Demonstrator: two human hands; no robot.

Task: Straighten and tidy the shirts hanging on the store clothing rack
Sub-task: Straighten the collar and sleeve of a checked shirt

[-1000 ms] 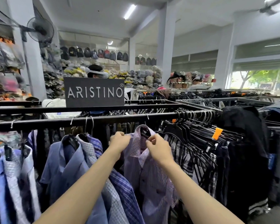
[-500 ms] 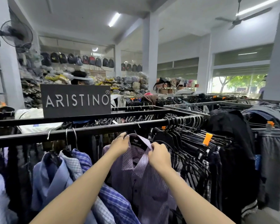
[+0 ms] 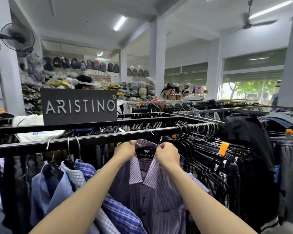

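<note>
From the head camera, your left hand and right hand were both raised to the neck of a purple striped shirt, which hung from the black rack rail right in front of you, between a row of blue shirts and a packed row of dark garments. Your left hand's fingers were curled and pinching the left side of the collar just under the rail; your right hand's fingers were curled and pinching the right side of the collar, beside the black hanger with its white ARISTINO label showing between your two hands. The collar lay open and the buttoned front faced you. To the left of your left forearm hung a blue checked shirt, a pale checked shirt and a plain light blue shirt, their wire hooks over the same rail. To the right, black clip hangers with dark clothes crowded the rail, some with orange size tags. On the rack's upper bar stood a dark ARISTINO sign, and behind it was the top of a person's head. Backpacks lined the back wall, a wall fan was mounted at the upper left, and a ceiling fan hung at the upper right.
</note>
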